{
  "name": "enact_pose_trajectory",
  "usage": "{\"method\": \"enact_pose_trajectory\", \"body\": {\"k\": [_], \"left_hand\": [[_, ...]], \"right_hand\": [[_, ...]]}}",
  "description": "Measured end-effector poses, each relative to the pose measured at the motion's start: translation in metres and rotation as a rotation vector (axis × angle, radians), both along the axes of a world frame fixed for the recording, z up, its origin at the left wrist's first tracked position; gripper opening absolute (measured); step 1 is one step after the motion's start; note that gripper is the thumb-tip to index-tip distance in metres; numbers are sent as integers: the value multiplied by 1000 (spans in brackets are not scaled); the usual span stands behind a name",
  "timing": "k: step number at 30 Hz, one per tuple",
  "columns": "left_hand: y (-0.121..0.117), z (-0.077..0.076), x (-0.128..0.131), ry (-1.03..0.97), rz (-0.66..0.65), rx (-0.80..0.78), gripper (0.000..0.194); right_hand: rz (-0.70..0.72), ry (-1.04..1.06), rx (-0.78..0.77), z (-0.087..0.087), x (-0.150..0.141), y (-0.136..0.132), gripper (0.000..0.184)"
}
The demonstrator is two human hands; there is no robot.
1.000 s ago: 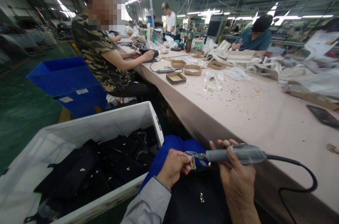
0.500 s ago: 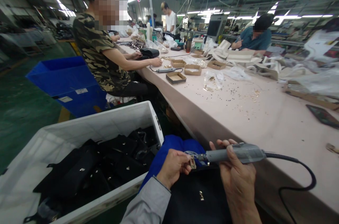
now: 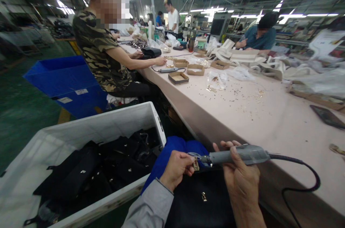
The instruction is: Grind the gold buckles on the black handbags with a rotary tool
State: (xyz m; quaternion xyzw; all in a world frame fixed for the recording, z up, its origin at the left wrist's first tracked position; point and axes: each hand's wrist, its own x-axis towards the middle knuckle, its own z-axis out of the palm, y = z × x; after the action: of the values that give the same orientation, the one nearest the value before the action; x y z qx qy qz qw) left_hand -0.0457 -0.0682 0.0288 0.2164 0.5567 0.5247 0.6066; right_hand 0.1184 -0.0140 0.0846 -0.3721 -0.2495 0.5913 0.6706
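My right hand [image 3: 244, 179] is wrapped round a grey electric screwdriver [image 3: 237, 154], its tip pointing left. Between thumb and fingers, my left hand [image 3: 176, 168] pinches a small gold metal fitting [image 3: 196, 164] at the upper edge of a black bag piece [image 3: 201, 208]. The screwdriver's bit meets the fitting; a screw there is too small to make out. Lower on the black piece sits a small gold clasp part [image 3: 204, 196]. Blue cloth [image 3: 175, 145] lies beneath, behind my left hand.
A white bin [image 3: 44, 145] of black bag pieces stands at the left. The pale table [image 3: 215, 120] carries cardboard trays [image 3: 178, 77], scattered small screws and a phone-like slab [image 3: 327, 116]. A co-worker [image 3: 99, 48] in camouflage sits beyond, near a blue bin [image 3: 64, 84]. The black cable [image 3: 315, 170] loops at right.
My hands, the screwdriver and the fitting stay almost in place. The view has shifted slightly. The camouflage-clad co-worker's hand has moved a little to the right.
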Motion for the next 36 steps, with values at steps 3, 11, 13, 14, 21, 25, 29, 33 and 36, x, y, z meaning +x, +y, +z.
{"method": "enact_pose_trajectory", "body": {"k": [3,11,13,14,21,25,29,33,36], "left_hand": [[1,0,0,2,4,-7,31],[0,3,0,-2,11,-20,28],[0,4,0,-7,14,-20,28],[0,4,0,-10,16,-23,28],[1,4,0,-39,12,-49,27],[1,5,0,-27,9,-57,28],[1,3,1,5,7,-47,33],[1,2,3,15,1,-44,33],[1,2,3,7,-5,-45,32]], "right_hand": [[-2,2,-4,1,-1,0,43],[4,14,-5,-2,1,0,40],[4,18,-10,-4,2,1,41],[2,19,-14,-5,2,1,41],[-13,23,-37,-2,1,2,42],[-10,18,-31,-2,2,1,42],[-14,3,-27,-4,3,1,44],[-20,-3,-24,-3,2,1,43],[-26,-8,-23,-2,2,1,43]]}}
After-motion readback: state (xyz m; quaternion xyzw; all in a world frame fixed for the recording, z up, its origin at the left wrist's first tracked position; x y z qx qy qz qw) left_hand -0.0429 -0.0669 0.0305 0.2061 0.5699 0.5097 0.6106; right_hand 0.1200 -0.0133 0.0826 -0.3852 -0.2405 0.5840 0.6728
